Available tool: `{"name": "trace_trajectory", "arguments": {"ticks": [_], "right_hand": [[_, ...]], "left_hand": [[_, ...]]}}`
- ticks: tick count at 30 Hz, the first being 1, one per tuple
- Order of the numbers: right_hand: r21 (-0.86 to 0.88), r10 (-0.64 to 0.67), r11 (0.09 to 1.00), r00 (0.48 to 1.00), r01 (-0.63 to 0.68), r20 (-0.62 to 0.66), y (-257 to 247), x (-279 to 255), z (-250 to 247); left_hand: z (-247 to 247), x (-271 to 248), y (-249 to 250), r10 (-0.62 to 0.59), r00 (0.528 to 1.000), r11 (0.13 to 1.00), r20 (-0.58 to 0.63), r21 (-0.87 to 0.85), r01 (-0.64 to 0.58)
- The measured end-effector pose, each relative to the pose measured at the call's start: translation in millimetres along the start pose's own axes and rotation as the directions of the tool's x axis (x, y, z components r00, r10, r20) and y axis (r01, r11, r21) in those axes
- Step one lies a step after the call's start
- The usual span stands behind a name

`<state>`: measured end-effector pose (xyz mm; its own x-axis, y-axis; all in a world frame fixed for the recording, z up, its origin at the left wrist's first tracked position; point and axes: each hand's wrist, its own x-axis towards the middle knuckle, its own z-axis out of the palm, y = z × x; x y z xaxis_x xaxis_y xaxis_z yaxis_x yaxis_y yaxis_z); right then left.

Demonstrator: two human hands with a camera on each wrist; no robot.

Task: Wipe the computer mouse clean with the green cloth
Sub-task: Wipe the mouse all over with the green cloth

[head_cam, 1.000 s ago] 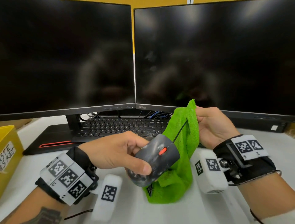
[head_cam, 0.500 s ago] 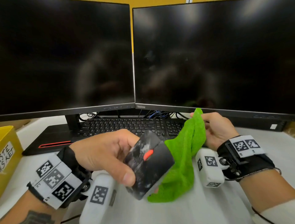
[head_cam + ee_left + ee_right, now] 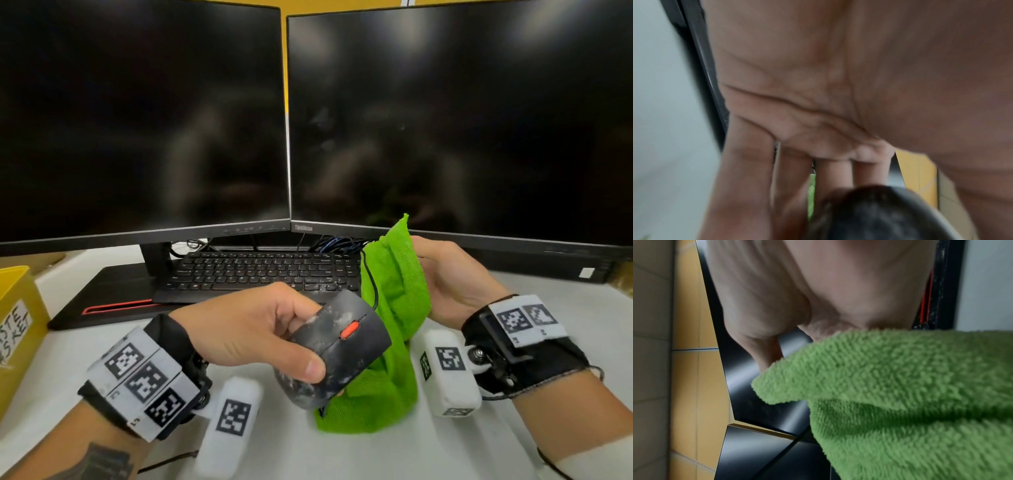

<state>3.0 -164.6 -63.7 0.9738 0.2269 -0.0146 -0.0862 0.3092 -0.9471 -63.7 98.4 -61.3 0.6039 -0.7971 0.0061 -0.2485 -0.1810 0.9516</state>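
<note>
A black computer mouse (image 3: 337, 346) with an orange scroll wheel and whitish smears is held above the desk by my left hand (image 3: 260, 329), thumb on its near side, fingers under it. In the left wrist view the mouse (image 3: 879, 216) shows dark below the fingers. Its black cable runs up across the green cloth (image 3: 394, 308). My right hand (image 3: 448, 277) holds the cloth's upper part just right of the mouse; the cloth hangs down to the desk behind the mouse. In the right wrist view the cloth (image 3: 900, 386) fills the lower right.
Two dark monitors (image 3: 445, 120) stand close behind the hands. A black keyboard (image 3: 260, 270) lies under them on the white desk (image 3: 342, 455). A yellow bin (image 3: 17, 325) with a handwritten label sits at the left edge. Cables bunch behind the keyboard.
My left hand has turned the mouse back to a flatter tilt and moved it slightly right. My right hand has lifted the cloth's top a little, closer to the mouse.
</note>
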Motion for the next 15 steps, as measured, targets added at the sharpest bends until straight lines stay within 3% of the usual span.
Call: {"name": "trace_trajectory", "arguments": {"ticks": [4,9,15], "right_hand": [[0.044,0.011,0.999,0.997,-0.015,0.077,0.1,-1.3,0.9],[0.068,-0.003,0.998,0.987,-0.008,0.159,0.2,-6.5,5.6],[-0.003,-0.098,0.995,0.961,0.102,0.257,8.6,-9.2,14.7]], "left_hand": [[-2.6,8.7,-5.7,-0.011,0.978,0.997,-0.207,0.075,0.027],[-0.7,15.7,-10.6,-0.033,0.911,0.998,-0.412,0.041,0.054],[5.7,22.2,-11.0,-0.066,0.856,0.996,-0.513,0.013,0.085]]}}
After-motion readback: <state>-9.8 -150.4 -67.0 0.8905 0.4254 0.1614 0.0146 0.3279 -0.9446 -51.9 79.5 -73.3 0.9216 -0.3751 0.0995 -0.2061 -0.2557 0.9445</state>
